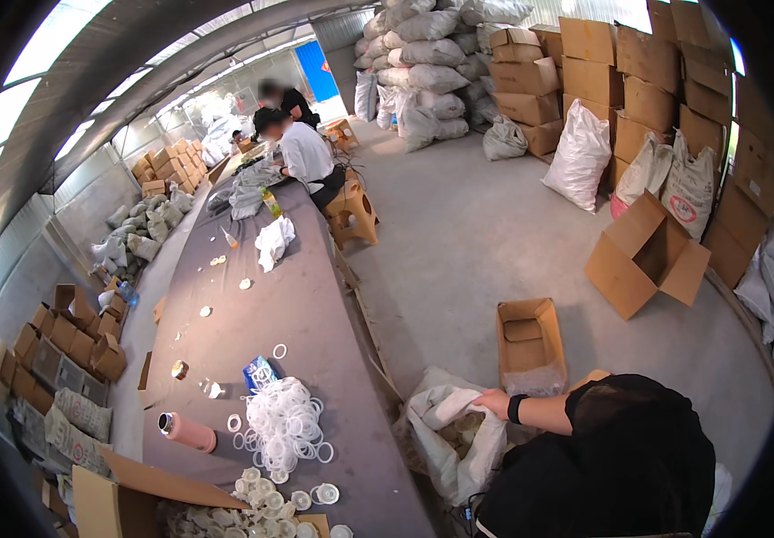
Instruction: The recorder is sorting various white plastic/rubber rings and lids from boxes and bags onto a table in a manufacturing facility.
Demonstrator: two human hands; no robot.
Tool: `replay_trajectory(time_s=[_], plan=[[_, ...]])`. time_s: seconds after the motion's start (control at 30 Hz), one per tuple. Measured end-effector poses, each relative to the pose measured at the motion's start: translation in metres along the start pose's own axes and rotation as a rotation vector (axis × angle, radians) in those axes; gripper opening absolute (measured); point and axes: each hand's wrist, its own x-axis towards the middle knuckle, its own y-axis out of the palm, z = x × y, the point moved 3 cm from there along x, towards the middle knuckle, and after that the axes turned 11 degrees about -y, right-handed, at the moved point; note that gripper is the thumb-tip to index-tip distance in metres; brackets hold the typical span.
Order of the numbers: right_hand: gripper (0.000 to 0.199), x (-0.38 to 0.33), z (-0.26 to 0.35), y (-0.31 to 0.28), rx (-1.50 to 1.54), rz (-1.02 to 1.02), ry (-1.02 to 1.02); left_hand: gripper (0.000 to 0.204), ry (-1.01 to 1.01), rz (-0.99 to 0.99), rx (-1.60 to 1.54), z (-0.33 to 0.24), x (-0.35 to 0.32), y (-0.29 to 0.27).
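Gripping with your right hand (494,404): fingers curled closed on the folded rim of a white sack (487,451). A dark band (516,409) sits just behind them at your wrist. Your left hand is out of sight; cannot tell how its fingers stand. The sack lies directly below and left of the right fingers, mouth gaping, pale contents (458,438) inside, kind unclear. Just beyond the fingers: an uncovered cardboard box (539,350), clear plastic (537,381) at its near end. Farther off to their right, a bigger carton (624,280) on the floor, flaps spread. Left of the fingers, past the sack: a grey-covered table (351,448) with a heap of white rings (284,421). A pink flask (193,434) is left of that heap; small clear pieces (270,500) lie nearer you. Far beyond the fingers, a person in a white top (306,151) sits on a tan stool (353,212).
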Motion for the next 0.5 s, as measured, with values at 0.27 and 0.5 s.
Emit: replay_trajectory(time_s=[0.27, 0.5], plan=[[0.023, -0.018, 0.030, 0.007, 0.093, 0.055, -0.052, 0.049, -0.221, -0.099, -0.212, 0.065, -0.089, 0.001], [0.024, -0.032, 0.061, 0.011, 0.243, 0.071, 0.085, 0.038, -0.804, -0.084, 0.478, 0.211, 0.011, 0.047]])
